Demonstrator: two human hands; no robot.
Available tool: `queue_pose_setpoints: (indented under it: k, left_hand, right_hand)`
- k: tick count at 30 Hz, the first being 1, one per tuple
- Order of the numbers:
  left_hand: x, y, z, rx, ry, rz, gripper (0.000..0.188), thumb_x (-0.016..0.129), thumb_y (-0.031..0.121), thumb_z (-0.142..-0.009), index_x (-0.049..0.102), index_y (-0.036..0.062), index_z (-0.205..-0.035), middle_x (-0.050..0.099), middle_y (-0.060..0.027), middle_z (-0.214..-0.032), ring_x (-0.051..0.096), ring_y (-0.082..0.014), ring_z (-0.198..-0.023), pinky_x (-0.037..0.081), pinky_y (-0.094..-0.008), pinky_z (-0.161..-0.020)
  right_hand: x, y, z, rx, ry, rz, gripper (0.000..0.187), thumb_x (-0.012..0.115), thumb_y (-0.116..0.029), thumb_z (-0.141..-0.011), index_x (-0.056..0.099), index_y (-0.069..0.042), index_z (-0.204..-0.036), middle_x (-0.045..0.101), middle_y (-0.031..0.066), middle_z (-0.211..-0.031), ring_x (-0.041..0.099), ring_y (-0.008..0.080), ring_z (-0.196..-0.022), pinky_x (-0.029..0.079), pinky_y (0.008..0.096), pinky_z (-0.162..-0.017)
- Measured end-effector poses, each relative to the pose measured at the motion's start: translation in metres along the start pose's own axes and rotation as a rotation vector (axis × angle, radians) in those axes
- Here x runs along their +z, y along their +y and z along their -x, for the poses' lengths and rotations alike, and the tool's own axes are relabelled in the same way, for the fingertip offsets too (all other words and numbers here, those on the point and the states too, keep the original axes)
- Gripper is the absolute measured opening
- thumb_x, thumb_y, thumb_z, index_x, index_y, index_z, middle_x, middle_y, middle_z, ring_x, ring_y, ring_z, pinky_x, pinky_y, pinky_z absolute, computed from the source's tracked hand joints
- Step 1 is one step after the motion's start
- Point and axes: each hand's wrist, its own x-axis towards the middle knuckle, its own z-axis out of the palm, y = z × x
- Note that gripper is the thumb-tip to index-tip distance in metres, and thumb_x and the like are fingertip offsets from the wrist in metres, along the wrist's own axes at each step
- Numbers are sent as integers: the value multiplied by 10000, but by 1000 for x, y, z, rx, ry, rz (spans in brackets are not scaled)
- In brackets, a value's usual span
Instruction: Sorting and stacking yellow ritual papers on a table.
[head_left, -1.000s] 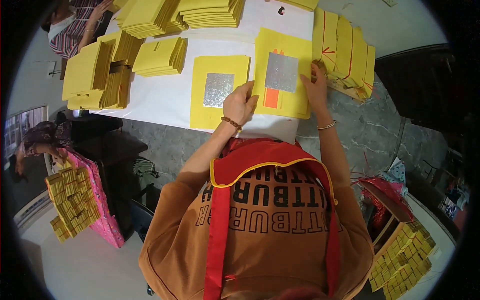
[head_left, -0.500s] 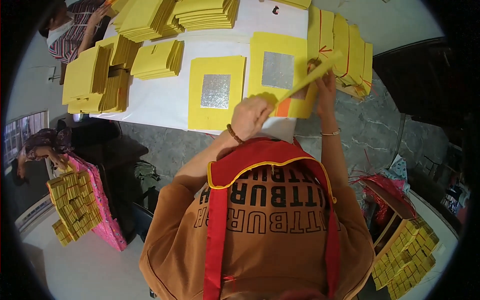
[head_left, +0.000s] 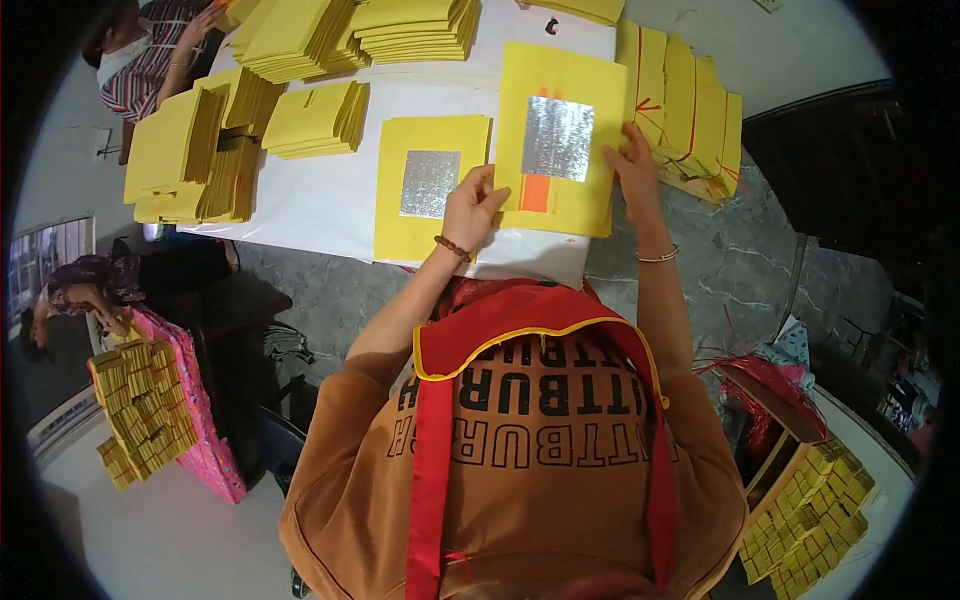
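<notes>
A yellow paper sheet with a silver foil square and an orange strip lies face up at the table's near right, over other yellow paper. My left hand pinches its lower left edge, the thumb on top. With fingers bent round the right edge, my right hand grips the same sheet. Just left of it lies a second yellow pile, topped by another silver square; my left hand partly covers its right side.
Folded yellow paper stacks crowd the table's left and far side. Tied yellow bundles stand beyond my right hand. At far left, a person sits by the table. More yellow bundles lie on a pink cloth at left and at lower right.
The yellow sheet, seen nearly edge-on before, now lies flat and shows its silver square. My left hand has shifted up and left; my right hand has come slightly left and down.
</notes>
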Motion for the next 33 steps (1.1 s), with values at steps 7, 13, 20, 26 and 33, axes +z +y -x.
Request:
queue_pose_setpoints:
  k: [7,13,20,26,33]
  left_hand:
    - [-6,-4,-2,-83,-38,-89,325,609,85,-766,552,20,-1080,527,-27,-635,499,-102,-544,424,-247,-499]
    - [-2,-16,-7,269,167,-415,328,611,105,-738,570,29,-1055,572,-109,-766,563,-222,-686,450,-323,-613]
    - [-2,2,3,190,27,-441,290,584,142,-767,572,17,-1028,562,-156,-810,544,-289,-732,444,-360,-667]
    - [5,-6,-9,102,-21,-347,339,579,186,-790,538,-46,-1033,559,-154,-800,513,-254,-721,422,-348,-648]
    - [14,-7,-24,-134,67,30,486,616,207,-797,456,-59,-1171,580,-65,-842,509,-120,-673,416,-240,-588]
  right_hand:
    - [-9,21,-4,1,8,409,508,574,-30,-791,400,-24,-1268,579,50,-892,530,113,-781,430,235,-708]
    - [-17,55,-5,-183,113,495,447,574,-105,-814,447,9,-1228,512,101,-1037,498,153,-919,413,262,-790]
    - [-8,57,25,1,67,309,427,522,-157,-860,432,8,-1244,514,76,-1065,492,143,-909,399,249,-813]
    - [5,32,35,161,-21,24,400,496,-121,-865,433,-16,-1246,530,55,-1116,498,123,-962,398,249,-826]
    - [5,18,39,123,70,16,394,507,-110,-840,444,6,-1211,535,81,-1111,509,132,-996,420,275,-838]
